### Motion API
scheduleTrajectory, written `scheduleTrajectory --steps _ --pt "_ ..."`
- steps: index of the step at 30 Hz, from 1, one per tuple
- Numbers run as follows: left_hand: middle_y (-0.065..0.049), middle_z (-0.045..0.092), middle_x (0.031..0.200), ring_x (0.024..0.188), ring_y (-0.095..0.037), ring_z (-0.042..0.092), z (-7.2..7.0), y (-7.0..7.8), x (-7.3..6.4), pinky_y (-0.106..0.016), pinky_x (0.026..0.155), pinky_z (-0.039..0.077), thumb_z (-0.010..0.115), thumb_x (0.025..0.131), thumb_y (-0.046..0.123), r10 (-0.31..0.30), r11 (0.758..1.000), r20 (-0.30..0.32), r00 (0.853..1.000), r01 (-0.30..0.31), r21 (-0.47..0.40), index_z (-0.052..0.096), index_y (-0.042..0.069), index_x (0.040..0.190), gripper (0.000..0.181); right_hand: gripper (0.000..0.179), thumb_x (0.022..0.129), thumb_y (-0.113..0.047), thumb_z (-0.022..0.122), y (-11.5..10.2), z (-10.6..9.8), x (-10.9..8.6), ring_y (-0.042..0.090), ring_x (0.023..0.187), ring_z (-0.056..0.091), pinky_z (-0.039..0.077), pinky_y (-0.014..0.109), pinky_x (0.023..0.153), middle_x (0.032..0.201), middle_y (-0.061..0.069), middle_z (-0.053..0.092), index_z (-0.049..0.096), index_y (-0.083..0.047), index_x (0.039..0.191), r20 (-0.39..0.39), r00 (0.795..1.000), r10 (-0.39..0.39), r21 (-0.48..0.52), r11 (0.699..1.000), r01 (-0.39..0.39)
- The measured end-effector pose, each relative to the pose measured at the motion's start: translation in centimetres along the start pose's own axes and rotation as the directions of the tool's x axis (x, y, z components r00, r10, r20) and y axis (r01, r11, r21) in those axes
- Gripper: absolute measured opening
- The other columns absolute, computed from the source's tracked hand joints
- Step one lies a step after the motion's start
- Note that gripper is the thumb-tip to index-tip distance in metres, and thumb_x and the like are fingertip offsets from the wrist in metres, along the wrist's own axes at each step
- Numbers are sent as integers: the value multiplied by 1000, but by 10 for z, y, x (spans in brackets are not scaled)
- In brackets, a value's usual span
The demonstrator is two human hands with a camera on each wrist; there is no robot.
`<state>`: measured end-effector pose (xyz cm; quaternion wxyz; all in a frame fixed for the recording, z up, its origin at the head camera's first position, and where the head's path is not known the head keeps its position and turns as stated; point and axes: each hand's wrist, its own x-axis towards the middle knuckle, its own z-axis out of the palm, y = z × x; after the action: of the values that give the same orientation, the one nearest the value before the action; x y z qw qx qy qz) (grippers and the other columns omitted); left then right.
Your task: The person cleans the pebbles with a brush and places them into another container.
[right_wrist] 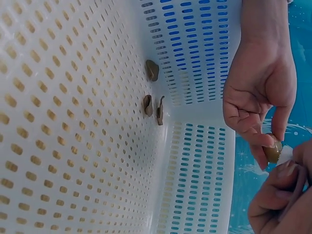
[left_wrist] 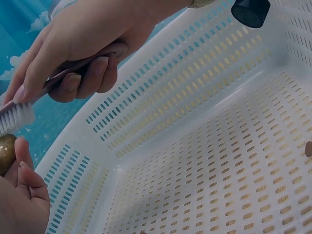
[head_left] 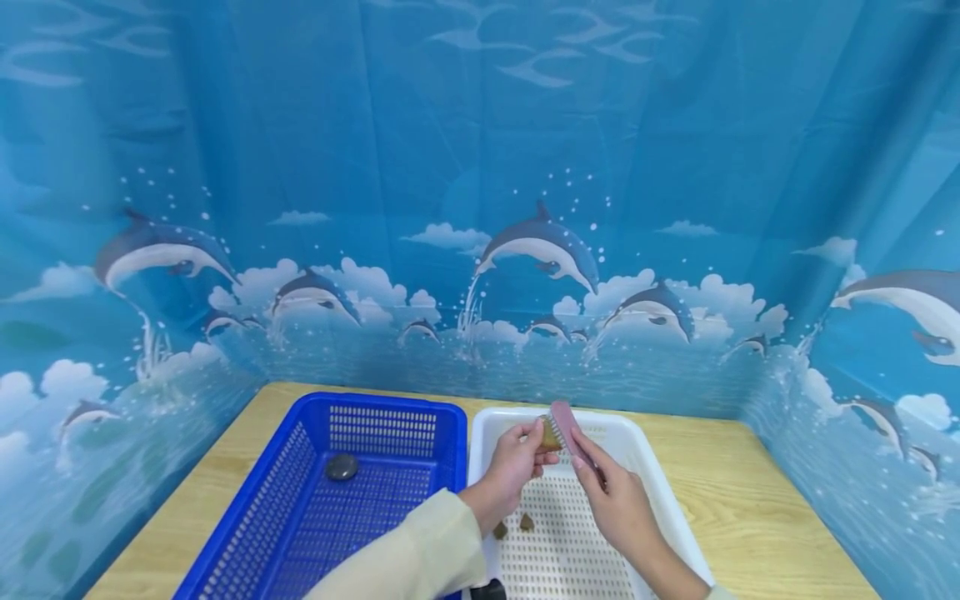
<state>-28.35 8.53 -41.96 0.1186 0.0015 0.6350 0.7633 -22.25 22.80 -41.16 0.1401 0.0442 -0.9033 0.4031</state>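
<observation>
My left hand [head_left: 512,465] pinches a smooth yellow-brown stone [head_left: 551,437] between thumb and fingers, above the far part of a white basket [head_left: 667,500]. In my right hand [head_left: 621,505] is a pink-handled brush [head_left: 564,421], gripped along its handle. Its white bristles [left_wrist: 17,118] face the stone and touch or nearly touch it. In the right wrist view the stone [right_wrist: 274,149] shows beside the bristles, partly covered by fingers. Several small brown pieces [right_wrist: 152,70] lie on the white basket's floor, near its left wall.
Left of the white basket stands a blue basket [head_left: 459,433] with a dark grey stone [head_left: 342,467] inside. Both baskets sit on a light wooden table [head_left: 757,500]. A blue dolphin-print curtain [head_left: 420,167] surrounds the table at the back and sides.
</observation>
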Motion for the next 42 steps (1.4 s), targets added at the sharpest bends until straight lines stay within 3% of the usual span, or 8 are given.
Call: scheduleTrajectory --steps 5,7,10,15,19,24,31,42 --pt "-3 66 88 71 -9 60 1 -1 -1 -20 60 43 49 102 35 -4 1000 16 1000 4 -15 50 6 110 31 42 101 -22 54 -2 1 0 10 56 46 48 22 55 94 10 67 50 -20 143 27 1000 10 8 1000 -10" --pt "-1 63 88 72 -10 60 2 -2 -2 -20 59 43 49 102 35 1 1000 42 999 0 -16 48 8 106 27 42 101 -23 53 -2 1 -1 10 54 44 46 22 53 78 5 60 50 -20 143 24 1000 0 6 1000 0" --pt "1 62 84 71 -9 58 2 -3 -2 -19 58 42 50 101 33 8 1000 101 995 -8 -2 46 10 102 23 42 102 -25 53 -2 0 0 9 52 41 44 22 51 68 0 52 50 -19 143 -4 1000 -27 -13 1000 27" --pt "4 61 80 68 -8 57 1 -4 -1 -19 58 41 50 102 32 22 999 161 987 -29 36 47 10 102 21 41 102 -24 53 -3 -1 0 7 50 37 41 22 49 66 -1 51 51 -18 142 -35 998 -57 -35 998 55" --pt "4 58 84 70 -8 57 1 -2 0 -20 59 41 49 102 32 2 998 169 986 -12 59 48 11 106 21 42 102 -24 52 -3 -2 2 7 49 37 40 22 47 63 -1 47 50 -16 143 -26 999 -38 -39 999 37" --pt "3 57 81 70 -8 57 5 -1 -2 -20 58 41 49 101 33 -29 997 148 988 17 80 49 12 110 22 44 103 -27 50 -3 -8 4 9 49 39 39 23 46 61 -1 46 47 -15 145 29 998 52 8 999 -53" --pt "0 63 83 67 -7 56 6 9 -10 -19 56 40 48 102 30 -43 995 124 991 31 97 52 11 113 22 45 105 -30 44 -6 -20 5 9 47 38 38 23 44 55 -2 43 43 -17 147 119 974 193 109 972 -206" --pt "1 60 78 63 -6 54 4 27 -21 -17 53 38 46 103 28 -29 998 136 990 20 67 55 7 114 24 45 104 -34 44 -19 -33 2 11 48 39 39 25 44 57 0 45 43 -19 147 146 973 181 166 965 -204"
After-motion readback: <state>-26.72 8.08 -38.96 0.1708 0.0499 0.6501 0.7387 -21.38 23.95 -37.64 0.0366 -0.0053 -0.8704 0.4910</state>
